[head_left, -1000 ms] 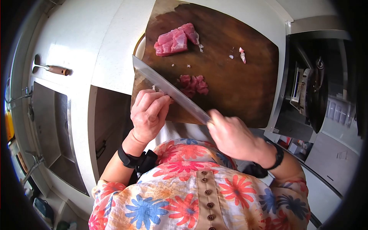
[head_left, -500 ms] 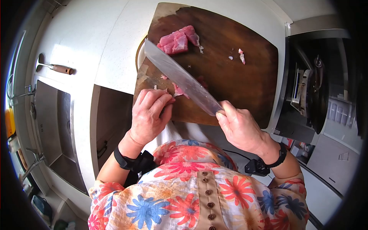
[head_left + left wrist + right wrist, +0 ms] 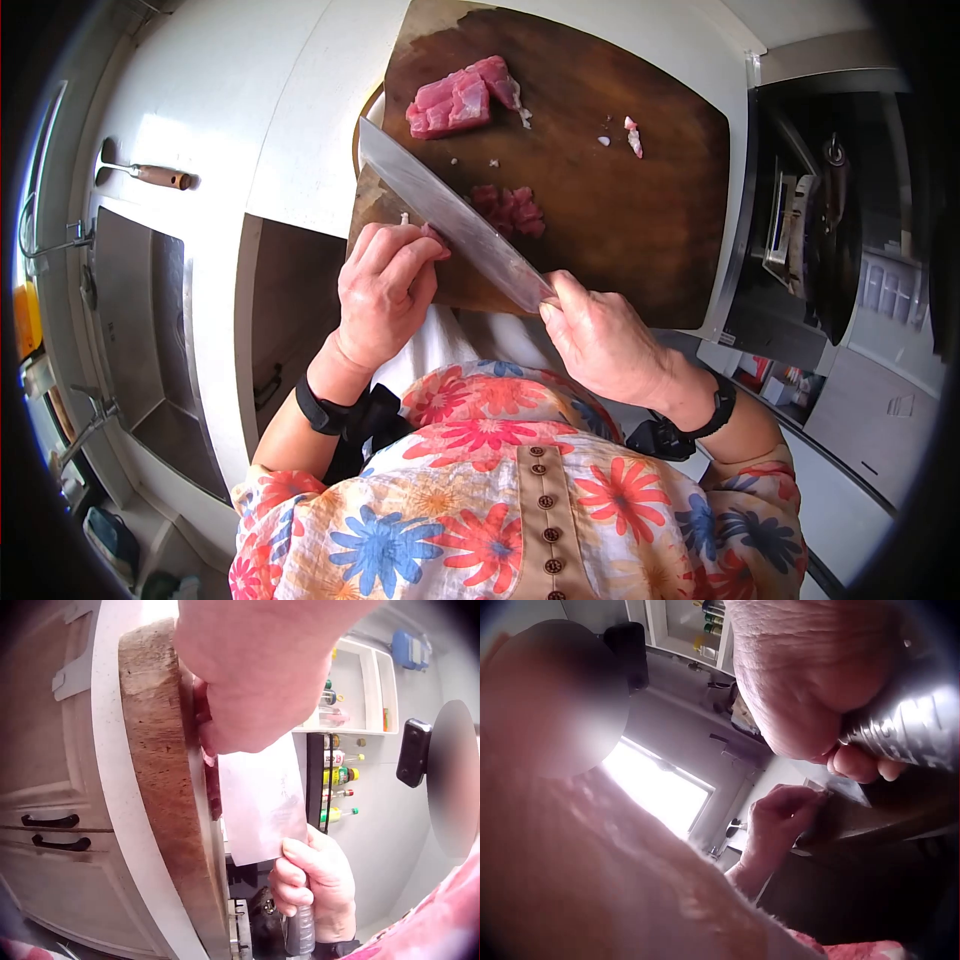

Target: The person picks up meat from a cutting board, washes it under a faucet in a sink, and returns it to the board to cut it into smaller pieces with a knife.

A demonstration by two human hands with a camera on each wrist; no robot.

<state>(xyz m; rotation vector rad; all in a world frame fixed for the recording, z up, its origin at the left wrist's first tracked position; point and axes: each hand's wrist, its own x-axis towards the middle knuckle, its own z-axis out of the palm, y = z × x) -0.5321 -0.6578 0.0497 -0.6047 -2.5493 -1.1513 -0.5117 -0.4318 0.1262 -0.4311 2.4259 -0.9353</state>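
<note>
My right hand [image 3: 610, 345] grips a broad-bladed kitchen knife [image 3: 450, 215] by its ribbed metal handle [image 3: 911, 727]. The blade slants over the near left part of a dark wooden cutting board [image 3: 620, 240], its tip toward the far left. Against its left side, my left hand [image 3: 385, 285] holds a small piece of raw meat [image 3: 432, 236] under curled fingertips, mostly covered by them. Just past the blade lies a small heap of cut meat [image 3: 510, 210]. A larger chunk of raw meat [image 3: 460, 98] rests at the board's far left.
Scraps of white fat [image 3: 633, 137] lie on the board's right side. On the white counter [image 3: 300, 130] at left is a wooden-handled utensil [image 3: 150, 176], near a steel sink [image 3: 150, 340]. A stove [image 3: 790, 230] with a dark pan stands at right.
The knife was low by the left fingertips, then rose and turned over the cut meat, and is now back beside the fingertips. The left hand has stayed on the meat piece.
</note>
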